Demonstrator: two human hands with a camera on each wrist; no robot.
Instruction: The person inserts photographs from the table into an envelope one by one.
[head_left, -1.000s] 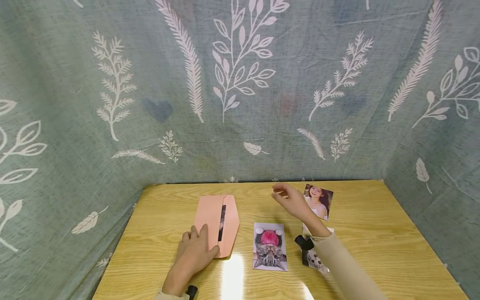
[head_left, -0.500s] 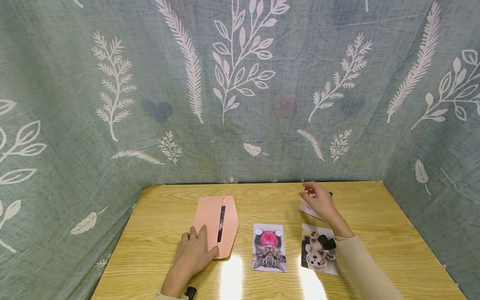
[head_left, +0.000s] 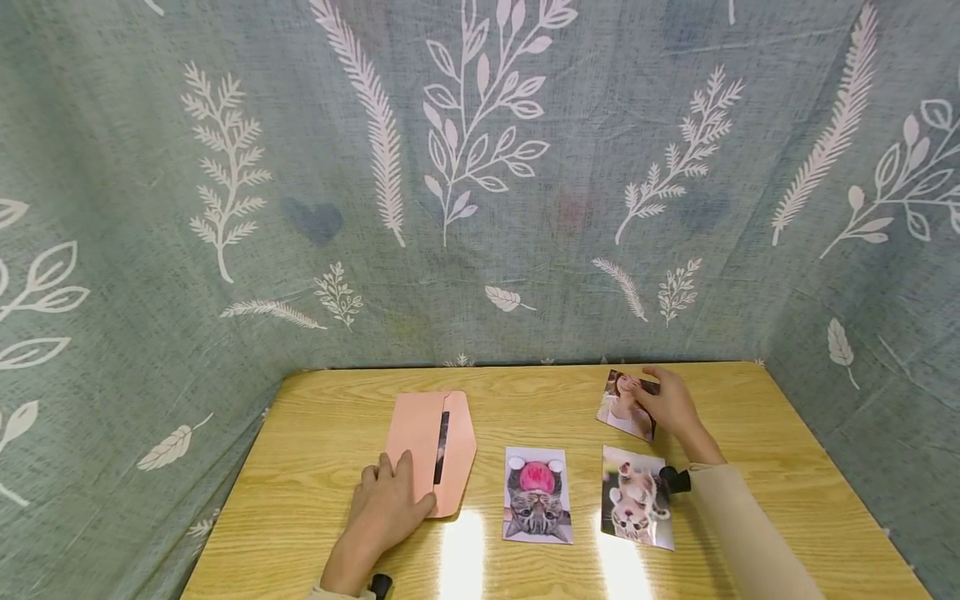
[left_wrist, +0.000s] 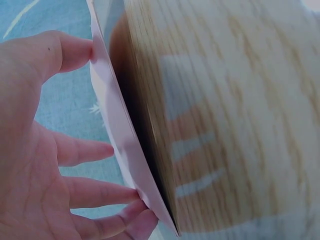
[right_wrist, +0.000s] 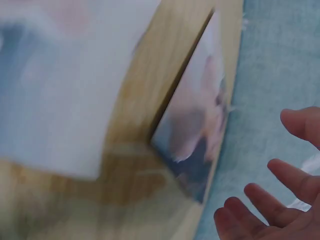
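Observation:
My left hand [head_left: 382, 504] rests on the near left part of a pink envelope [head_left: 418, 425], fingers spread. A dark strip of a picture shows in the envelope's opening, beside its unfolded flap. In the left wrist view the fingertips touch the envelope's pale face [left_wrist: 117, 117]. At the back right, my right hand [head_left: 671, 406] reaches over a photo of a person in a white top [head_left: 621, 412], covering its upper right part. The right wrist view shows that hand's fingers [right_wrist: 267, 202] loosely bent and apart from the photo [right_wrist: 197, 112], with nothing between them.
A photo of a cat with a pink ball [head_left: 537, 497] lies mid-table. To its right lies a kitten photo [head_left: 636, 504], its right edge near my right wrist's black camera [head_left: 676, 479]. A patterned cloth [head_left: 480, 275] hangs behind the wooden table [head_left: 330, 417].
My right hand has moved right from the table's middle to the person's photo. Its arm has uncovered the kitten photo. The left hand has stayed on the envelope.

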